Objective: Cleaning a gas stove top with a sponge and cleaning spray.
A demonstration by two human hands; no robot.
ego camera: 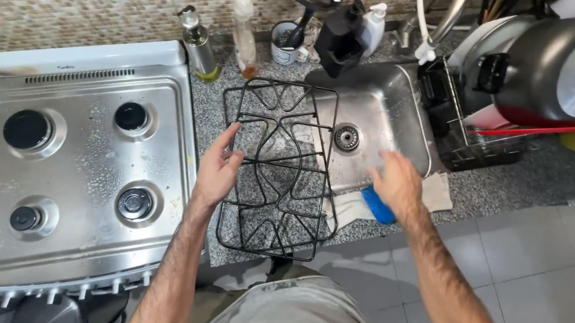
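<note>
Left hand (218, 170) grips the black stove grate (277, 169) by its left rail — rigid, heavy wire; right hand (396, 182) open, blurred, empty.

One head-worn camera looks steeply down, close over stove (71, 166) and sink (378, 122).

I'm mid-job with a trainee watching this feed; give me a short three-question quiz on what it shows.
1. True or false: the left hand grips the black wire stove grate.
2. What lies right below the right hand: A) blue sponge, B) oil bottle, C) upturned pot?
3. How many burner spots show on the steel stove top?

Key: 1 true. 2 A. 3 four, all with the grate off.
</note>
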